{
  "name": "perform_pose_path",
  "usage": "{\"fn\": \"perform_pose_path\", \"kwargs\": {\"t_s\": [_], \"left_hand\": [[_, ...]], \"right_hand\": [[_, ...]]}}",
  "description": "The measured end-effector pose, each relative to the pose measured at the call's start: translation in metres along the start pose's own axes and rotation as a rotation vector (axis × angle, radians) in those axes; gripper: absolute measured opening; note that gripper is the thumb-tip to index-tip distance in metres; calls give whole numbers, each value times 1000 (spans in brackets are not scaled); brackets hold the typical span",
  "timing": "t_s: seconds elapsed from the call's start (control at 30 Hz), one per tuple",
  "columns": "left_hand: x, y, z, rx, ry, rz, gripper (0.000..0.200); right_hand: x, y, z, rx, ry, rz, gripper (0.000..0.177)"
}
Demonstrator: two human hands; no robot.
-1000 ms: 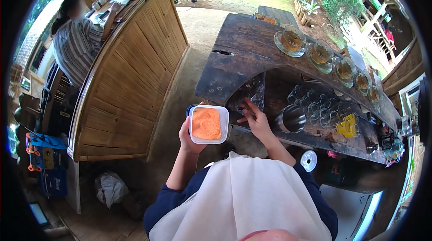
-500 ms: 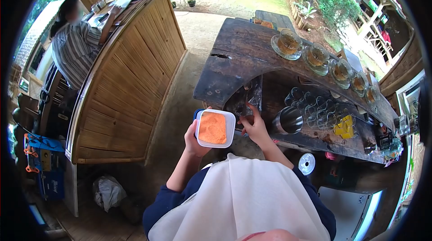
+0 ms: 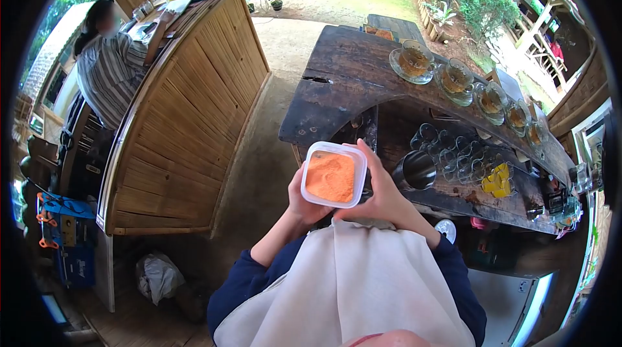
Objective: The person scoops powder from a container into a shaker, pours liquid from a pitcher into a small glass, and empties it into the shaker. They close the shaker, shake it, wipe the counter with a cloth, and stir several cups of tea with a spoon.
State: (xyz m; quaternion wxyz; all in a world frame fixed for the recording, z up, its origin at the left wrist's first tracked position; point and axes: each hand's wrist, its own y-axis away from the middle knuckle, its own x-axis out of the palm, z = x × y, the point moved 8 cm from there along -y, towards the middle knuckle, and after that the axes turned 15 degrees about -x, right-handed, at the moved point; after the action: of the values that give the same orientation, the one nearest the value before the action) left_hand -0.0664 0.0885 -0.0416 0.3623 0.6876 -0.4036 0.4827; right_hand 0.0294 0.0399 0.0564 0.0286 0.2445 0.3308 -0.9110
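Both hands grasp one tub: the left hand (image 3: 303, 206) cups its near left corner from below, and the right hand (image 3: 383, 196) wraps its right side with fingers curled over the rim. The tub (image 3: 337, 147) is a rounded-square box of clear white plastic with no lid on, held tilted between the hands at chest height. It is filled nearly to the brim with fine orange powder (image 3: 330, 177), its surface uneven. Just beyond the hands lies the dark wooden table (image 3: 343, 81). A steel cup (image 3: 418, 171) stands just right of the right hand, with a cluster of small glasses (image 3: 453, 149) past it. Half a second ago the right hand lay out on the table and only the left carried the tub, with a blue edge showing beneath it.
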Motion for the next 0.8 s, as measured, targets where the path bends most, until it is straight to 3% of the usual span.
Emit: {"fn": "perform_pose_path", "kwargs": {"t_s": [0.07,0.13,0.2,0.33,0.4,0.47,0.53,0.57,0.6,0.7,0.73,0.8], "left_hand": [[18,-3,11,-173,206,390,61],[26,-5,10,-188,210,407,64],[11,-4,-7,32,-171,-25,66],[27,6,-53,253,-259,-28,69],[55,22,-77,421,-531,58,72],[71,33,-89,421,-559,65,72],[96,42,-97,514,-1133,13,73],[106,42,-99,538,-1283,61,70],[112,42,-105,541,-1287,58,70],[131,37,-99,508,-1755,39,61],[132,34,-100,511,-1758,35,61],[126,24,-96,420,-1937,-28,61]], "right_hand": [[-3,3,-4,2,42,-74,111],[-6,5,-8,31,24,-92,107],[-10,3,-3,0,-20,-124,105],[-23,-8,7,-9,-137,-170,102],[-27,-18,9,-12,-136,-145,101],[-24,-25,6,23,-20,-57,100],[-18,-28,-2,8,-39,-54,100],[-13,-29,-5,8,-57,-51,101],[-9,-30,-9,8,-73,-47,102],[2,-34,-18,-36,-95,-77,103],[6,-34,-21,-40,-98,-75,103],[9,-33,-33,47,-236,-144,103]]}}
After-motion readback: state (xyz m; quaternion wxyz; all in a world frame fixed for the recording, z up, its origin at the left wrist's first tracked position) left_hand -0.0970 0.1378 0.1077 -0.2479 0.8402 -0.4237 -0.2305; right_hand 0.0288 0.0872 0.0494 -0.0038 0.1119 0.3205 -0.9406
